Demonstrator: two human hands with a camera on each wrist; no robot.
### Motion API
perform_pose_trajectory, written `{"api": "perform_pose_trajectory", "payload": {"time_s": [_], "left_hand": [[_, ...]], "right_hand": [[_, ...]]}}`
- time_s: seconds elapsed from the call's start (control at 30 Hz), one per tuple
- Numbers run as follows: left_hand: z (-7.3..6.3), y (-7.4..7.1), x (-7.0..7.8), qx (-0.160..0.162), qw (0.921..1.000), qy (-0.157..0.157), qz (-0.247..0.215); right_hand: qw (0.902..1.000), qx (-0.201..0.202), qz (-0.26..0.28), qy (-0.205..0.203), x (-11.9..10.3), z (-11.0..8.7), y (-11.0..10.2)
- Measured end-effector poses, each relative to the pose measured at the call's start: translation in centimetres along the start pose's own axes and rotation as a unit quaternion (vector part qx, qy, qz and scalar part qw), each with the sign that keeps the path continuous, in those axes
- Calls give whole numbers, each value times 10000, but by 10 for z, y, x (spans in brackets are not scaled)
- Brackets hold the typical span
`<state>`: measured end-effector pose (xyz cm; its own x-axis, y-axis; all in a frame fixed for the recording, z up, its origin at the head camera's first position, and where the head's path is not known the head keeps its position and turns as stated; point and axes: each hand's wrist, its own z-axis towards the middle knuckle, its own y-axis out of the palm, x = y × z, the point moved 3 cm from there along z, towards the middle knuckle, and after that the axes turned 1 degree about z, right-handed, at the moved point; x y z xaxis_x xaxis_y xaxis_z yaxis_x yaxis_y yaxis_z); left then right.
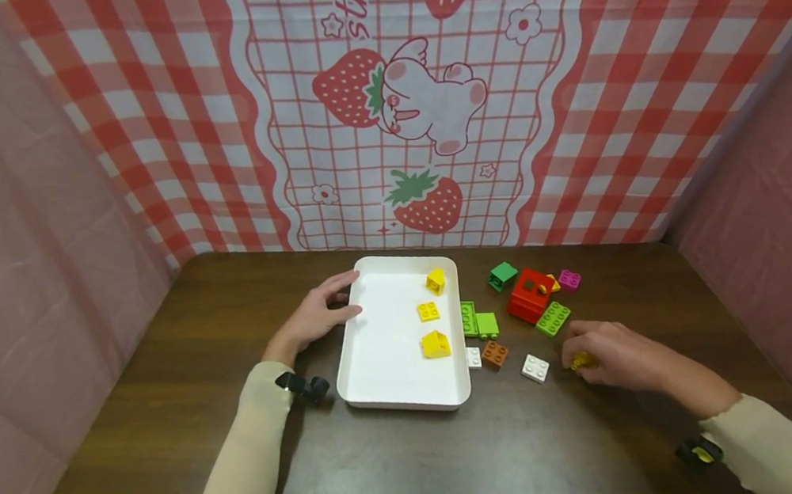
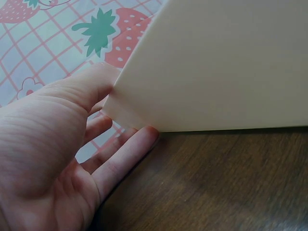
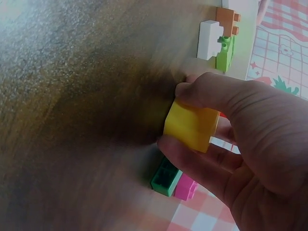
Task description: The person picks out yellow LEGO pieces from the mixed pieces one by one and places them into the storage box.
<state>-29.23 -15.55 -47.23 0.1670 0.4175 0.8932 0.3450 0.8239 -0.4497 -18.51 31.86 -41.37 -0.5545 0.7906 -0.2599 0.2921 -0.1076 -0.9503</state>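
Observation:
My left hand [image 1: 311, 315] touches the left side of a white tray [image 1: 382, 403] with extended fingers. In the left wrist view, the fingers [image 2: 113, 166] and thumb rest against the tray's wall [image 2: 211, 72]. Three yellow bricks lie inside: one upper [image 1: 436, 280], one flat in the middle [image 1: 428, 311], one lower [image 1: 436, 344]. On the right side of the table, my right hand [image 1: 617, 354] pinches a yellow brick [image 3: 191, 124] between thumb and fingers, partly covering it. A white brick [image 1: 535, 368] lies just left of that hand.
Right of the tray lie a dark green brick [image 1: 502, 275], a red brick with openings [image 1: 529, 295], a magenta brick [image 1: 569, 279], lime bricks [image 1: 553, 318], a brown brick [image 1: 495, 354] and another white brick [image 1: 474, 358]. A checkered cloth [image 1: 176, 117] hangs behind the wooden table [image 1: 185, 363].

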Motion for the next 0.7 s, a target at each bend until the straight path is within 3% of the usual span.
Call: {"api": "perform_pose_trajectory", "payload": {"time_s": [0.7], "left_hand": [[1, 0, 0, -12, 9999, 63, 82]], "right_hand": [[9987, 446, -203, -170, -3, 1, -25]]}}
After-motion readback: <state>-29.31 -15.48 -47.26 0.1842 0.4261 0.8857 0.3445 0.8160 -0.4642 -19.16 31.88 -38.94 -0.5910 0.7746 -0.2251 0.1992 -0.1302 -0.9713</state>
